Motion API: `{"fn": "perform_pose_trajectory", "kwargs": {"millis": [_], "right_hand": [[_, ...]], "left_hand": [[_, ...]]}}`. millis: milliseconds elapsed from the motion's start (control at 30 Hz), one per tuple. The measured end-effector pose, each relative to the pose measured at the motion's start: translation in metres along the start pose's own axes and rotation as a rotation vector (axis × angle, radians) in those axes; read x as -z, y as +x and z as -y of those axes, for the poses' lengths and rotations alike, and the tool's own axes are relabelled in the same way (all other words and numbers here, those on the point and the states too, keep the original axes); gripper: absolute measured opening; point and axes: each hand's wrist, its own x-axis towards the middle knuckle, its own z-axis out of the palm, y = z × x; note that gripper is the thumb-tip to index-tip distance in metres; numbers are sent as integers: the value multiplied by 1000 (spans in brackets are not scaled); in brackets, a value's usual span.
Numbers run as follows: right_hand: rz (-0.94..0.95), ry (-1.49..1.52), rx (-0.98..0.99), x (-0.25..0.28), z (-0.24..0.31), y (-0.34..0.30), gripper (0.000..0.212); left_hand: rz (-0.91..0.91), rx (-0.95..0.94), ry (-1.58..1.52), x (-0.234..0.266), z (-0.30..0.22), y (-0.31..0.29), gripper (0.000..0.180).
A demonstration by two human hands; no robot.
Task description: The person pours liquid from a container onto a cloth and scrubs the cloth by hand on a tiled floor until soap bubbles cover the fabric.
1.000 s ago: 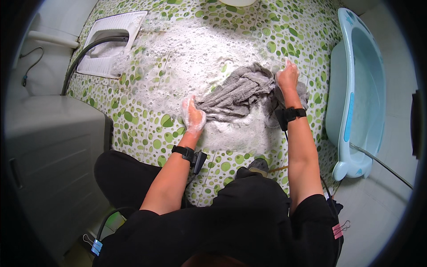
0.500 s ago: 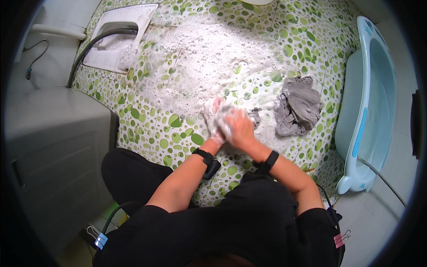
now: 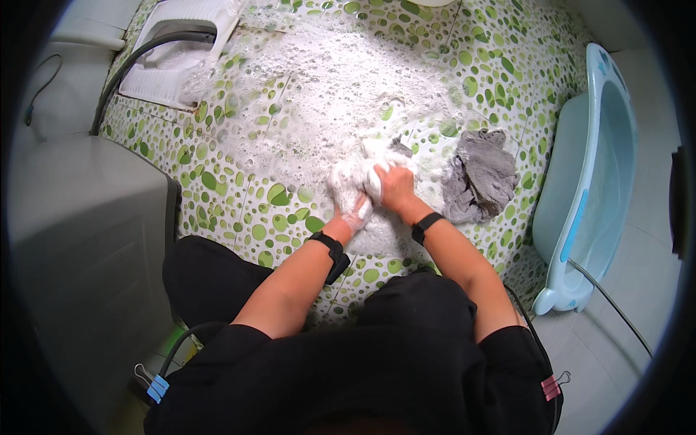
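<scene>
A foam-covered cloth [image 3: 373,158] is bunched between my two hands, low over the wet floor. My right hand [image 3: 396,188] is closed on it, knuckles up, with suds over the fingertips. Thick white foam coats my left hand [image 3: 354,207], which grips the near left side of the bundle; its fingers are mostly hidden by the suds. A small grey bit of fabric [image 3: 400,147] shows just beyond the bundle; whether it belongs to the same cloth I cannot tell. To the right of my hands lies a crumpled wet grey cloth [image 3: 484,175], touched by neither hand.
White suds [image 3: 326,80] spread over the green-spotted tile floor [image 3: 217,206]. A light blue baby bathtub [image 3: 562,188] stands on its side at the right. At the far left is a squat toilet [image 3: 156,83] with a dark hose [image 3: 119,87]; a grey cabinet-like unit [image 3: 87,239] fills the left.
My right hand has shifted slightly right and turned, opening a little gap from my left hand. More foam now covers the bunched cloth. The view has moved slightly.
</scene>
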Motion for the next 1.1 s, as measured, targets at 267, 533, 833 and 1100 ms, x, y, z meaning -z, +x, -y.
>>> {"fn": "perform_pose_trajectory", "kwargs": {"millis": [267,533,833,1100], "right_hand": [[-282,1083,-734,62,-66,76,29],[-248,2171,-862,130,11,55,31],[-108,437,-325,112,53,8,56],[321,1204,-696,153,53,2,81]], "left_hand": [[255,516,-625,108,-51,63,35],[232,1004,-1587,101,-76,58,42],[255,947,-1739,80,-100,40,47],[321,585,-1616,95,-136,43,48]]}}
